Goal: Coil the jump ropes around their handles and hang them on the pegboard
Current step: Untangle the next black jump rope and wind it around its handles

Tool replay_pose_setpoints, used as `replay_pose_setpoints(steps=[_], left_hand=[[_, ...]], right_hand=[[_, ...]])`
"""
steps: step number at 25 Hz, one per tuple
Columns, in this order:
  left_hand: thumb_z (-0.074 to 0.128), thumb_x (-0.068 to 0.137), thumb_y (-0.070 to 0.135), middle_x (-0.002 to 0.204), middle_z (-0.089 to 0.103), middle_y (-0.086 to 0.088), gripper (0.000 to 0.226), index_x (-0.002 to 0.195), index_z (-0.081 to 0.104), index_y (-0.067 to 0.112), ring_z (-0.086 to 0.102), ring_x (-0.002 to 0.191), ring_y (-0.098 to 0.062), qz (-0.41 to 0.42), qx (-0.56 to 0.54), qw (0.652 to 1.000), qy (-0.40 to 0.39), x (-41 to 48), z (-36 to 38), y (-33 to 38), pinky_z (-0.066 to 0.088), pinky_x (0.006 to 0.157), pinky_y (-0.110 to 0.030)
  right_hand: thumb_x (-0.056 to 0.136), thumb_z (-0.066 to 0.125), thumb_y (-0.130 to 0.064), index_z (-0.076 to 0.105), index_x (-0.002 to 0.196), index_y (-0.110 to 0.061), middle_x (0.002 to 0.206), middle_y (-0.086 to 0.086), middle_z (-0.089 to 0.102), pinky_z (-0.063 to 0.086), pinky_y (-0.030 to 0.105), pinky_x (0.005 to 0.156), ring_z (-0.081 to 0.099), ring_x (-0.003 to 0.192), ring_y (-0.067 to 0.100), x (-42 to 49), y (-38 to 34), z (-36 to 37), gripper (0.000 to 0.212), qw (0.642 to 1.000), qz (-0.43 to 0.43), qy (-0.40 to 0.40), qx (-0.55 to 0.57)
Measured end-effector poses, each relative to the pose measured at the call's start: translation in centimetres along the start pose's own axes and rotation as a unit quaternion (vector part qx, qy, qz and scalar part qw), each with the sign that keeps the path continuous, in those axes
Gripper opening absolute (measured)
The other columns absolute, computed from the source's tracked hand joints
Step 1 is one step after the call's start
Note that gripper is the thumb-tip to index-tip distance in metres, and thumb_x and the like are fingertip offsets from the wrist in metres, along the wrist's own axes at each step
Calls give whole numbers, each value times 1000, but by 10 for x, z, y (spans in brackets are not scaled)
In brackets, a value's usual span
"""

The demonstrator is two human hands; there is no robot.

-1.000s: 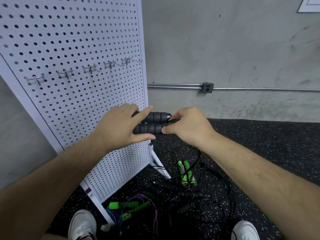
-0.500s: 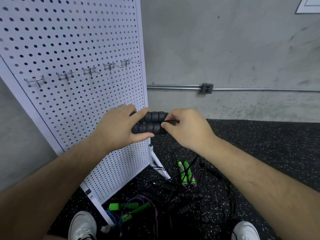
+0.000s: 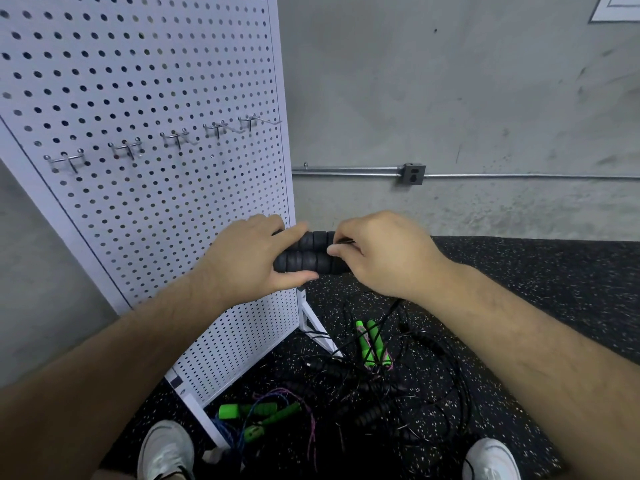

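The two black foam handles (image 3: pixel 308 252) lie side by side, one above the other, held at mid-height just in front of the right edge of the white pegboard (image 3: pixel 156 174). Their long axis runs level from left to right, cord ends pointing right. They sit almost where they were a second ago; what has shifted is the right thumb, up from the lower handle's end to the seam between the two. The left hand (image 3: pixel 249 258) grips the handles' left ends, index finger over the top and thumb beneath. The right hand (image 3: pixel 381 254) pinches the thin black cord (image 3: pixel 347 241) at the upper handle's right end. A row of metal hooks (image 3: pixel 65 161) stands bare on the pegboard. Below, green-handled ropes (image 3: pixel 372 344) and black ropes (image 3: pixel 415 386) lie tangled on the speckled rubber floor (image 3: pixel 554 289).
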State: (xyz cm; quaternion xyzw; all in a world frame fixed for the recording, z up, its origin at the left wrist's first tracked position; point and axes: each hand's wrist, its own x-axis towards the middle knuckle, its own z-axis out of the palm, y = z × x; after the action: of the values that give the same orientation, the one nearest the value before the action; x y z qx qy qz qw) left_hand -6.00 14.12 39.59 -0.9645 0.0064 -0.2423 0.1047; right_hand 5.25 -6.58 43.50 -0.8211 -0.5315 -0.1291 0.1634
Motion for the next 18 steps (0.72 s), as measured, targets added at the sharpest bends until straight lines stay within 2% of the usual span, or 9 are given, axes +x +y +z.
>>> replay_pose_setpoints(steps=[4,6,8,11,13,15,18], left_hand=[[45,83,82,83,48,15,70,126,61,29,47,76,-10,23,-64,997,-27,-4,-1,3,48,66,-32],[50,82,82,85,45,19,64,125,57,35,44,80,-5,41,-99,992,-59,-7,-2,8,46,70,-30],[54,81,80,88,46,21,63,127,56,37,44,83,-2,44,-141,988,-50,-8,-9,18,41,73,-25],[52,81,80,90,53,20,63,128,56,39,49,86,-3,38,-163,986,-7,-4,-24,32,41,72,-24],[51,81,81,88,52,19,64,128,56,38,48,83,-5,29,-140,990,16,-3,-31,34,40,69,-26],[48,82,82,87,52,17,66,128,56,36,46,82,-7,1,-103,994,37,-1,-32,28,37,68,-27],[51,83,80,88,55,10,68,129,58,31,51,82,-13,-47,-34,996,64,8,-31,15,36,66,-28]], right_hand=[[97,58,-40,67,102,-28,98,-12,63,45,30,72,59,89,13,2,27,-13,16,998,-54,-14,9],[97,60,-34,66,103,-28,99,-14,61,46,32,75,57,90,9,4,47,-15,10,997,-61,0,54],[98,62,-27,69,103,-24,97,-12,63,49,33,81,58,91,7,5,61,-10,9,991,-57,29,119],[102,56,-23,70,100,-14,95,0,68,52,39,86,63,91,16,2,67,15,16,973,-14,21,231],[100,57,-11,68,94,-14,90,4,68,53,45,87,62,87,21,-5,57,35,13,943,12,-23,333],[98,54,-7,67,89,-29,81,-8,66,51,41,80,59,78,14,-9,40,46,26,918,66,-54,387],[108,40,-27,61,92,-24,69,-11,52,41,24,59,46,57,4,-17,15,53,26,931,93,-109,335]])
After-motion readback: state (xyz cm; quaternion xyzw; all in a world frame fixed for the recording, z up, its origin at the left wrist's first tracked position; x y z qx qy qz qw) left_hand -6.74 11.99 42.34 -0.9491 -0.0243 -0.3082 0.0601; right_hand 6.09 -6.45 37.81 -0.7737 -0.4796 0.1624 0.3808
